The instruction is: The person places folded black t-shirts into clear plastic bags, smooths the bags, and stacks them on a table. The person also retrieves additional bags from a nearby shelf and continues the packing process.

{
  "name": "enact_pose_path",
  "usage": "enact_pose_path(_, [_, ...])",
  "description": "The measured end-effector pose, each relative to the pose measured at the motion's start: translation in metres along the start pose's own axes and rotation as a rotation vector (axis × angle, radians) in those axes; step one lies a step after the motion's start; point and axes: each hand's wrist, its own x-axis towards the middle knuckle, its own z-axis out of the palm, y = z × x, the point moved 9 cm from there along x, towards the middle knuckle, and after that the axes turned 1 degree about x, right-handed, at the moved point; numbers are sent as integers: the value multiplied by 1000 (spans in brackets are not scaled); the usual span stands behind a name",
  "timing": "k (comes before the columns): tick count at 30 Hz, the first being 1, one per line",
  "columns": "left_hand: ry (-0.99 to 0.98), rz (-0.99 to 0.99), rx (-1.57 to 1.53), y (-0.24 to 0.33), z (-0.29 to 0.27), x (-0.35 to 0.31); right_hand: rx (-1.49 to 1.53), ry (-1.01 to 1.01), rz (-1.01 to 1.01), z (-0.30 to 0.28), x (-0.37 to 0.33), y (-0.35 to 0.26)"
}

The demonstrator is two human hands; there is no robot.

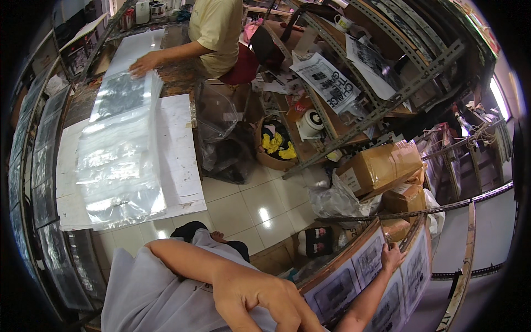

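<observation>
At the lower right, my right hand [390,258] grips the edge of a wood-edged frame panel [354,271]. Pale sheets with dark printed pictures cover the panel. Right beside it leans a second framed panel [416,265] of the same sort. My left hand [260,296] is at the bottom centre, in front of my grey shirt, left of the panels. Its fingers bend downward and look closed, but the picture's lower edge cuts off the tips, so what they hold is hidden.
Overlapping clear plastic sheets [119,171] cover a table at left, where another person's hand [145,63] rests. Metal shelving [381,105] stands upper right. Cardboard boxes [381,166] and a plastic bag [337,199] are piled before the panels. A cloth-filled bin [275,161] sits on the tiled floor.
</observation>
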Motion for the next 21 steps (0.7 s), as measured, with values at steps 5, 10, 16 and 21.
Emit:
enact_pose_path(5, [-12, -191, 31, 1, -5, -4, -8, 10, -14, 3, 2, 2])
enact_pose_path(10, [-13, -162, 22, 2, -5, -4, 4, 17, -11, 0, 0, 0])
enact_pose_path(16, [-8, -137, -21, 3, -7, -3, 8, 11, -13, 0, 0, -1])
enact_pose_path(21, [-2, -133, -19, 5, -9, -3, -8, 7, -17, 6, 5, 5])
